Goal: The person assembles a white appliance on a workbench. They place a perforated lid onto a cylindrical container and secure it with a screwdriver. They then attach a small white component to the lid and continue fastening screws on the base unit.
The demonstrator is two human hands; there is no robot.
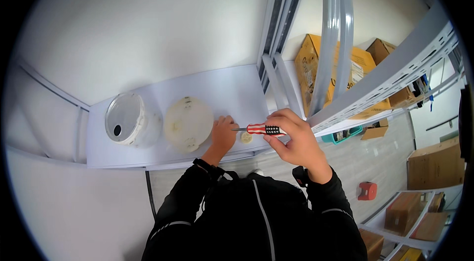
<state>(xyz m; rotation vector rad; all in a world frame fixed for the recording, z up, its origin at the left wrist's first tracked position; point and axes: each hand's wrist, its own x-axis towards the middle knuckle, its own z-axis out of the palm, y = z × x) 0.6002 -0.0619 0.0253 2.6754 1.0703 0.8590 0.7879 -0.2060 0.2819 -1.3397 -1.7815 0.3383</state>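
My right hand (298,140) grips a screwdriver (264,130) by its red and white handle, which has a black patch of white stars. The metal shaft points left, its tip close to my left hand (223,134). That hand rests low over the white table, fingers curled, at the right edge of a round, whitish, lid-like piece (189,124). Whether anything is between its fingers is hidden. Just below the screwdriver shaft lies a small round yellowish piece (246,137). A clear plastic bucket (129,120) with a black round spot stands at the left.
The white table (232,81) backs onto a wall. Grey metal uprights (281,19) and a slotted beam (385,78) rise on the right. Beyond are yellow cartons (308,71), a teal bin (345,135), a red stool (367,191) and shelves with brown boxes (402,211).
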